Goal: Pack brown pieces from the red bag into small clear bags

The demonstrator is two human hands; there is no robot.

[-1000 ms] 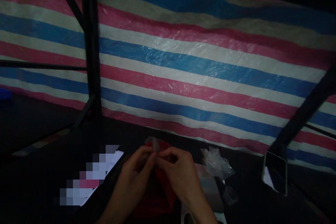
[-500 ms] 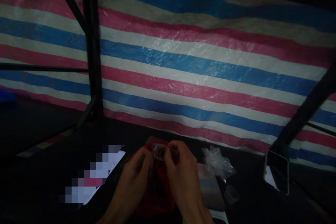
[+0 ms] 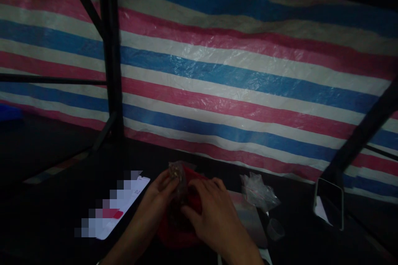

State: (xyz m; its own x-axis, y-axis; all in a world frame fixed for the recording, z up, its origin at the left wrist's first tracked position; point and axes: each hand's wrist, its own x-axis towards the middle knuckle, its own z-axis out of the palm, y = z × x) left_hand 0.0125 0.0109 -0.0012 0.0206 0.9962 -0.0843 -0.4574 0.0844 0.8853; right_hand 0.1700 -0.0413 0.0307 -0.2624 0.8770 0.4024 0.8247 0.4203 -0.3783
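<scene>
The scene is dark. My left hand (image 3: 157, 198) pinches the top of a small clear plastic bag (image 3: 177, 176) that seems to have small bits inside, and holds it upright above a red container (image 3: 186, 223) low in the middle of the view. My right hand (image 3: 214, 215) lies over the red container just right of the bag, its fingers curled toward the bag; what they grip is hidden. Both forearms come up from the bottom edge.
A white card or sheet (image 3: 124, 207) lies left of the hands. Crumpled clear plastic bags (image 3: 258, 192) and a small clear cup (image 3: 275, 228) sit to the right, with a phone (image 3: 329, 203) farther right. A striped tarp (image 3: 236, 78) and black metal poles (image 3: 110, 58) stand behind.
The small bag has swung from lying between both hands' fingertips to standing upright in my left hand. My right hand has dropped lower over the red container.
</scene>
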